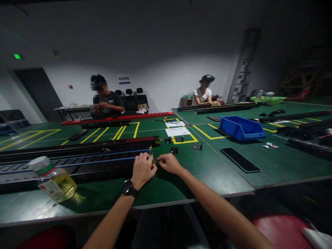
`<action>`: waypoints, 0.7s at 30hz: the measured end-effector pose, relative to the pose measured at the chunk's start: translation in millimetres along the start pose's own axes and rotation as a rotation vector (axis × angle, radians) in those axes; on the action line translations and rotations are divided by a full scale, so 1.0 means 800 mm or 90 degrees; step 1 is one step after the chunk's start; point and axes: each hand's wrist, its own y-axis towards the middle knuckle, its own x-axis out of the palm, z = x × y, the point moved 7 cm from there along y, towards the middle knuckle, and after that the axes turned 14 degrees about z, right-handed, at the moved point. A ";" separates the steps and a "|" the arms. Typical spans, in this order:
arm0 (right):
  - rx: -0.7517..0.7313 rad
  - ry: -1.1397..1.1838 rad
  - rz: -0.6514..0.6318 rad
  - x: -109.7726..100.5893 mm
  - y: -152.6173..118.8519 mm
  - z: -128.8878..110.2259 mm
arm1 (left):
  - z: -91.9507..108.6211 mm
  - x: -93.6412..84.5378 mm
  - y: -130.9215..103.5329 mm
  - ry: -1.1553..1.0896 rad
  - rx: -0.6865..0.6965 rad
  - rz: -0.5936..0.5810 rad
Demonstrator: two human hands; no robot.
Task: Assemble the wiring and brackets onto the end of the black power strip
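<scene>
Left hand: the left hand (144, 169) lies over the right-hand end of the black strip, fingers curled down, thumb beside the wires; I cannot tell whether its grip is clamped on the strip or on the wires
Right hand: the right hand (168, 163) comes in from the other side, just beside the left; its grip is pinched together on the wires, though which one is too small to tell
Wires: the yellow wires (151, 165) show at the strip's end, between the two hands and partly covered by them
Strip: the black strip (103, 162) lies lengthwise on the green table (207, 176), running off to the left; a row of dark sockets with red dots, blue edging along it
Watch: a black watch (127, 187) on the left wrist
Bottle: a clear bottle (55, 183) with a white cap and yellow liquid, tilted in view, in front of the strip
Small parts: one black block (174, 150) just beyond the right hand; another black piece (197, 147) to its right
Right side: a dark phone (240, 159) lying flat; a blue bin (242, 128) beyond it
Far side: white paper (177, 131); a long red rail (116, 118); two co-workers, one in a dark shirt (114, 100), one in a white shirt (201, 97)
</scene>
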 end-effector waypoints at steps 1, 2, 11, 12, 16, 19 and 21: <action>0.000 -0.001 0.001 -0.001 0.000 -0.001 | 0.000 0.000 -0.001 0.007 -0.007 0.004; 0.001 -0.002 0.002 -0.001 0.000 -0.001 | 0.000 0.000 -0.001 0.010 -0.013 0.007; -0.006 -0.021 0.005 -0.003 -0.001 -0.004 | 0.007 0.008 -0.003 0.005 0.014 0.008; -0.008 -0.024 0.004 -0.003 -0.001 -0.004 | 0.007 0.009 -0.003 0.004 0.015 0.007; -0.012 -0.044 -0.004 -0.003 -0.001 -0.005 | 0.006 0.009 -0.004 -0.004 0.013 0.011; -0.006 -0.068 -0.008 -0.005 -0.002 -0.006 | 0.005 0.008 -0.004 -0.016 0.006 0.016; 0.007 -0.093 -0.003 -0.007 -0.001 -0.005 | 0.005 0.008 -0.003 -0.021 0.002 0.019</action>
